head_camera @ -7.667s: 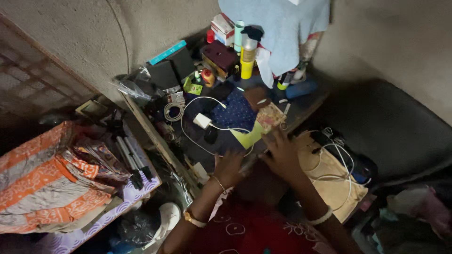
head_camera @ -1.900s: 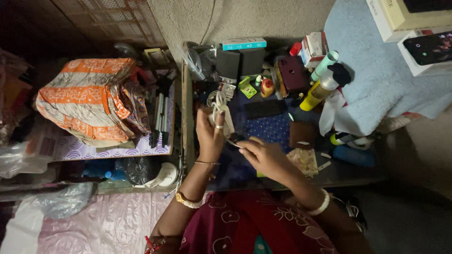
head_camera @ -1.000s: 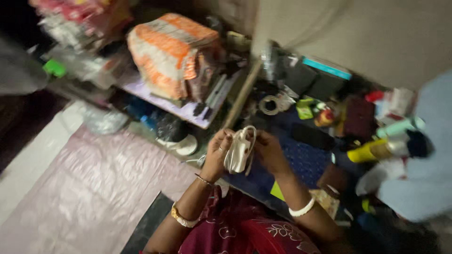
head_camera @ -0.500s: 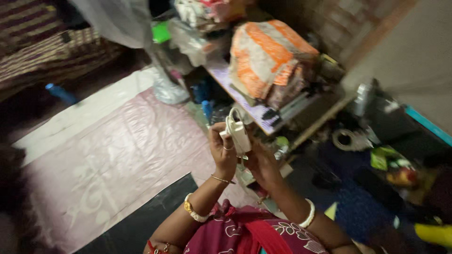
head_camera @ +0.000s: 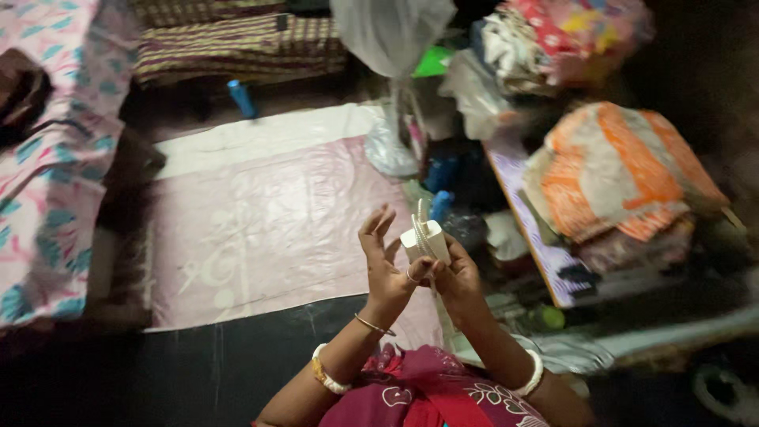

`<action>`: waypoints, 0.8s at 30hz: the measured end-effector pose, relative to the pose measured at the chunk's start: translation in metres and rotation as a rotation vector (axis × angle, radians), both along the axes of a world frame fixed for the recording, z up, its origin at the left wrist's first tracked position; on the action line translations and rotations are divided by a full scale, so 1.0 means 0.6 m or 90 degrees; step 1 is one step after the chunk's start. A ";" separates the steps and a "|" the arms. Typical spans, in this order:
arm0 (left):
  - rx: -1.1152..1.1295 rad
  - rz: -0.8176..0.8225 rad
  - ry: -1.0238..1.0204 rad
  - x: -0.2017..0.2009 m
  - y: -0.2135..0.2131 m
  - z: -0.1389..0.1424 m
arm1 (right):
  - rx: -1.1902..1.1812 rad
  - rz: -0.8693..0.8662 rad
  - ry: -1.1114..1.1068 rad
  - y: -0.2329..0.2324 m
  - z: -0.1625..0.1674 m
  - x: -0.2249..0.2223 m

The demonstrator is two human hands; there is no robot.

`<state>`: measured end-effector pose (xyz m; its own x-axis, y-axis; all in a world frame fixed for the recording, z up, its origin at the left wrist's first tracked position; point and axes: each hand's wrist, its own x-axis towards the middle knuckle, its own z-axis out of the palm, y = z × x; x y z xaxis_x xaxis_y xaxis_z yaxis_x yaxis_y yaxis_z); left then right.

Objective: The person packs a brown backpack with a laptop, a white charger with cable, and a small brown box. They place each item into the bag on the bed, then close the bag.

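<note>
A small white charger block (head_camera: 427, 239), boxy and smooth, with a pale cable (head_camera: 421, 215) wound in flat loops against its far face, sits between both hands near the middle of the scene, held up above the floor. The right hand (head_camera: 458, 274) is closed around the block's near right side, fingers wrapped under it. The left hand (head_camera: 385, 263) touches the block's left edge with its thumb and lower fingers, while the upper fingers stand loosely spread and curved, so its grip is partial. A thin ring shows on one left finger; a slim bangle and a thick beaded bracelet circle the left wrist, and a white bangle the right. Near the bottom edge lies maroon cloth (head_camera: 443, 391) with pale stitched patterns. Left of the hands a glossy pink plastic sheet (head_camera: 269, 225) with faint printed shapes covers the floor, bordered near by a dark mat (head_camera: 198, 364). To the right, a soft bundle of orange and cream fabric (head_camera: 624, 170) rests on a low shelf. Far off, a blue cylinder (head_camera: 242, 98) lies beside a striped woven mattress (head_camera: 237, 43).
</note>
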<state>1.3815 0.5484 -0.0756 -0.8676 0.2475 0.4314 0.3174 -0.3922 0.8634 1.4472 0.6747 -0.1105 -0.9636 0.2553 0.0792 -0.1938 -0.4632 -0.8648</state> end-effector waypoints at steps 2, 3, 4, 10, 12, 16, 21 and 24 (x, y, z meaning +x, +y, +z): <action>0.032 -0.046 -0.050 -0.027 -0.032 0.017 | 0.007 0.041 0.003 -0.020 -0.003 -0.037; 0.047 -0.078 -0.082 -0.037 -0.045 0.022 | 0.031 0.055 -0.005 -0.031 -0.006 -0.050; 0.063 -0.111 -0.113 -0.045 -0.058 0.025 | 0.054 0.068 -0.011 -0.040 -0.007 -0.063; 0.011 -0.035 -0.146 -0.075 -0.107 0.006 | 0.083 0.153 -0.077 -0.098 -0.012 -0.131; 0.003 -0.009 -0.187 -0.089 -0.121 -0.001 | 0.102 0.180 -0.088 -0.113 -0.009 -0.158; 0.017 0.037 -0.197 -0.123 -0.150 -0.007 | 0.087 0.244 -0.093 -0.142 -0.002 -0.214; 0.033 0.089 -0.197 -0.194 -0.174 -0.016 | 0.083 0.314 -0.087 -0.167 0.001 -0.304; 0.053 0.105 -0.212 -0.246 -0.180 -0.016 | 0.072 0.364 -0.091 -0.173 0.004 -0.370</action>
<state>1.2339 0.4402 -0.0854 -0.9889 0.0679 0.1318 0.0899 -0.4327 0.8970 1.2250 0.5712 -0.1083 -0.9490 -0.3086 -0.0645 0.1804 -0.3637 -0.9139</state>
